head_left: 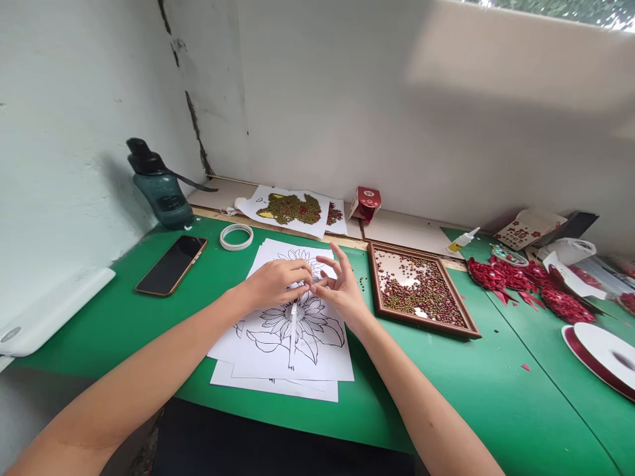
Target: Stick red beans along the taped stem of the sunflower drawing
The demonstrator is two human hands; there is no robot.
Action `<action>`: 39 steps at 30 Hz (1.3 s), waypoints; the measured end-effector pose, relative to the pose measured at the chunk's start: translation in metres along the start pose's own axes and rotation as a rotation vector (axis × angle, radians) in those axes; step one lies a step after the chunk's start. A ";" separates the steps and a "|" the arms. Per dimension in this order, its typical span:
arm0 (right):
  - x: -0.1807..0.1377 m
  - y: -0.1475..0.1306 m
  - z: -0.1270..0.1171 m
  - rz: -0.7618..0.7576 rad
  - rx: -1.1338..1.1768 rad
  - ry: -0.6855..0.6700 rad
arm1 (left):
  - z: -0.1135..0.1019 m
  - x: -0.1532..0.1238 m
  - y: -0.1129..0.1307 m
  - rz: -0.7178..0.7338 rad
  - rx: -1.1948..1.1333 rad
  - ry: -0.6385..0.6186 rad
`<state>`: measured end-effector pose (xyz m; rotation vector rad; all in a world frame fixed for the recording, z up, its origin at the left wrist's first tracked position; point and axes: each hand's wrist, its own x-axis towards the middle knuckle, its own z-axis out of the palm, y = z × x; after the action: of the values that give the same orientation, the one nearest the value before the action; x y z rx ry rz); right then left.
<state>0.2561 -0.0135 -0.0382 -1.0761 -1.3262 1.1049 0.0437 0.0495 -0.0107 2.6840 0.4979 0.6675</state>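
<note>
My left hand is closed in a pinch above the drawing sheets, and a narrow white strip hangs just below its fingertips. My right hand meets it there, thumb and index finger drawn together, the other fingers raised and spread. Whatever lies between the right fingertips is too small to make out. Under both hands is a stack of white paper, the top sheet printed with a line-drawn sunflower. The hands cover part of the flowers.
A brown framed tray of red and green beans stands right of the paper. Around it are a tape roll, phone, bottle, bean picture, glue bottle, red box and ribbon spool.
</note>
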 end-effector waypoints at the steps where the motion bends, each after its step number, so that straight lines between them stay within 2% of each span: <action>1: 0.000 0.000 0.000 0.002 0.000 -0.001 | 0.000 0.000 -0.001 0.003 0.000 0.004; 10: -0.001 0.000 0.000 -0.001 -0.044 -0.003 | 0.000 0.000 0.001 -0.003 -0.022 0.020; 16: -0.002 -0.004 0.002 0.049 -0.013 -0.031 | -0.001 0.000 0.004 -0.011 -0.036 0.043; 22: -0.002 -0.004 0.003 0.093 0.024 0.023 | -0.003 0.000 0.003 -0.017 -0.021 0.055; 29: -0.004 -0.009 0.006 0.129 0.046 -0.056 | -0.005 -0.001 0.004 -0.026 -0.034 0.072; 39: -0.003 -0.005 0.006 0.119 0.091 -0.103 | -0.001 -0.001 0.003 -0.010 -0.024 0.061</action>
<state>0.2501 -0.0175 -0.0342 -1.0536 -1.2930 1.3119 0.0436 0.0470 -0.0095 2.6433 0.5156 0.7503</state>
